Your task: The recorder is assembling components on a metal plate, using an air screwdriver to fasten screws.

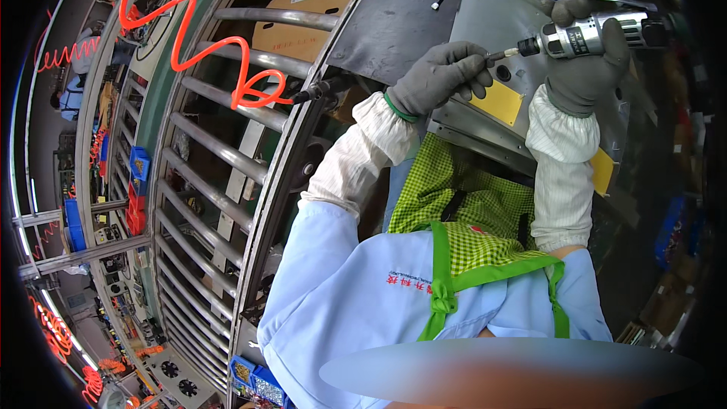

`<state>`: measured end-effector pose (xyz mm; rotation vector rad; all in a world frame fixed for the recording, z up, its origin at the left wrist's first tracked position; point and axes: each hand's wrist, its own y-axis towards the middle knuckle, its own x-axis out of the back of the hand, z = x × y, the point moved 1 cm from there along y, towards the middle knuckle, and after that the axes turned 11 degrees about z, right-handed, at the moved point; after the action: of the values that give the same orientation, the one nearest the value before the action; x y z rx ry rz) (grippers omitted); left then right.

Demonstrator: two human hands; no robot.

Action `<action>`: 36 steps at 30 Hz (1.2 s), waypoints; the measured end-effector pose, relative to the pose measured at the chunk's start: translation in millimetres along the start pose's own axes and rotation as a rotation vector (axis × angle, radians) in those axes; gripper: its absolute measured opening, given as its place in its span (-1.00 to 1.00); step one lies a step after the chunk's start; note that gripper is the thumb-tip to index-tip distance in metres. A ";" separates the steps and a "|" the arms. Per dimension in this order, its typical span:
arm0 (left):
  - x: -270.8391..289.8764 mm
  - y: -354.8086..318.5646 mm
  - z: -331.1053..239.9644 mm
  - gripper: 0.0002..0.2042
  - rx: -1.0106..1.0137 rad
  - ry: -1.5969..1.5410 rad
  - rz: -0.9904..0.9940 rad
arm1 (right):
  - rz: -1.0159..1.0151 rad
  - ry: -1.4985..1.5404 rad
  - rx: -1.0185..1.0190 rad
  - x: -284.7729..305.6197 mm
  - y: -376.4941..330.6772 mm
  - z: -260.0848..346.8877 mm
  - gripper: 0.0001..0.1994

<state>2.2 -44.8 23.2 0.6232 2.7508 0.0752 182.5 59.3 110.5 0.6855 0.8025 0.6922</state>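
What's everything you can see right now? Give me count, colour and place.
power driver: 1, silver and black, upper right
driver bit: 1, dark, at the driver's front
metal panel: 1, grey, beneath the hands
yellow pieces: 2, yellow, one on the panel, one right
dark sheet: 1, dark grey, top centre
plugged cables: several, black with white plugs, top
conveyor rollers: over ten, silver, left
cardboard box: 1, brown, below rollers
coiled hoses: several, orange-red, left
parts bins: several, blue or red, scattered
co-worker: 1, blue clothing, far left
apron: 1, green checked, worn
left hand: 1, grey glove, pinching the bit
right hand: 1, grey glove, gripping the driver
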 end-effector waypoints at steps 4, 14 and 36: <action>-1.2 -2.2 -4.3 -0.70 0.027 0.065 -0.012 | -0.060 0.003 -0.023 4.2 -1.0 -3.4 -0.48; 2.5 -3.3 -7.8 -0.70 0.084 0.130 0.080 | 0.129 0.054 -0.085 7.0 -5.8 -6.8 -0.45; 15.6 1.3 29.4 -0.39 0.021 1.253 -0.092 | 0.115 -0.311 -0.128 -6.4 -31.0 -53.3 -0.63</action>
<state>-1.2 -37.5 -9.1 0.5447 3.9627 0.5970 144.6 50.9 62.1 0.7059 0.4317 0.7127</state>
